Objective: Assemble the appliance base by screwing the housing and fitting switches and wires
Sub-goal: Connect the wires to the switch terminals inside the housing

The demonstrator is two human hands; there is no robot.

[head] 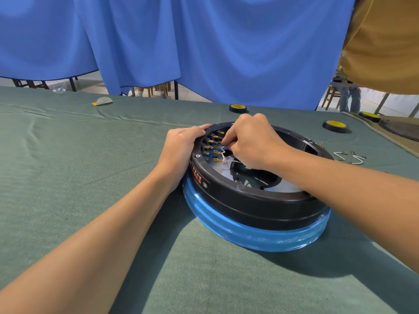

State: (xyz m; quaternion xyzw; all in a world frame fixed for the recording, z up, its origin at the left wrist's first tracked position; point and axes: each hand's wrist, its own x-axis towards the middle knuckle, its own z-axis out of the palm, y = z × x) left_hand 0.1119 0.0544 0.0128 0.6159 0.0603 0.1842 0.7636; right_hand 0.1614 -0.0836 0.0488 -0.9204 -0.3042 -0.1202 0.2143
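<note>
Fingertips (224, 141) of right hand (251, 141) pinched on thin white wire (224, 152), right at row of brass terminals (214, 141) inside black base (249, 200). Left hand (181, 146) curled over left rim, gripping and steadying. Base open side up on green tablecloth (90, 177), middle of view, blue-wrapped band (254, 239) lowest. Probably stiff and weighty enough to stay put under one bracing hand; best held by rim. Wire limp and light, terminals small and likely easy to bend: take hold close to metal end, push straight on. Spare wires (349, 156) lying just right of base; tape rolls (238, 108) beyond.
</note>
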